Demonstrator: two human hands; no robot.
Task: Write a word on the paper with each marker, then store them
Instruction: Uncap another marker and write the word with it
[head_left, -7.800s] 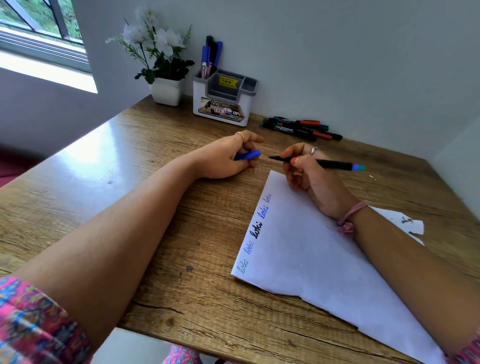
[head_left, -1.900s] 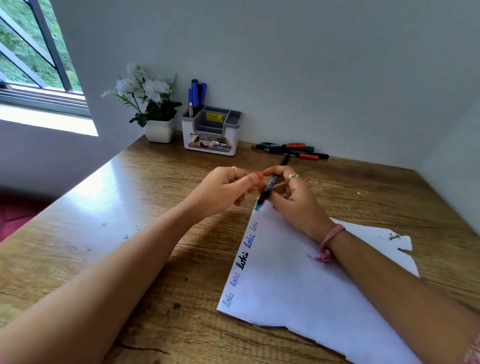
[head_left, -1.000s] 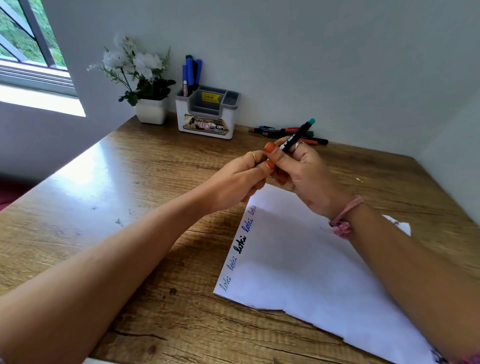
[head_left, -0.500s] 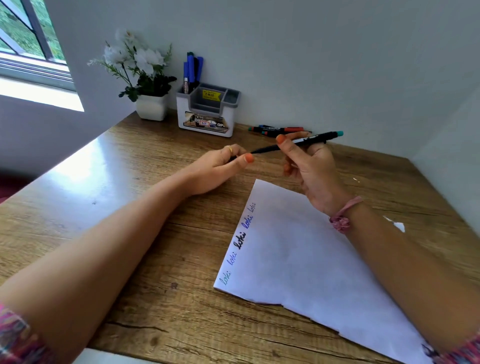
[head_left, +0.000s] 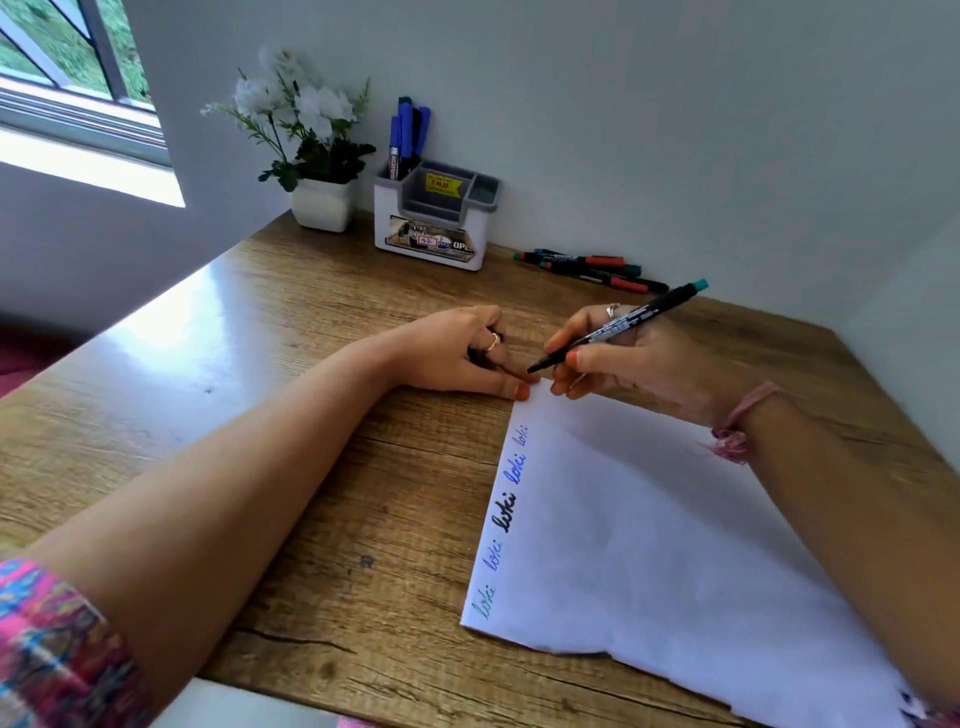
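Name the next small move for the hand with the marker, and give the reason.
Probably lower the marker tip onto the paper at its top corner. The right hand holds it uncapped just above the column of written words, while the left hand touches that corner.

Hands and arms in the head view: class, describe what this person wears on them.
The left hand has a gold ring and orange nail polish; its arm ends in a pink patterned sleeve. The right hand has a silver ring, orange polish and a pink band at the wrist.

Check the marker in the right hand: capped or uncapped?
Uncapped: the marker in the right hand shows a bare tip pointing down at the paper corner.
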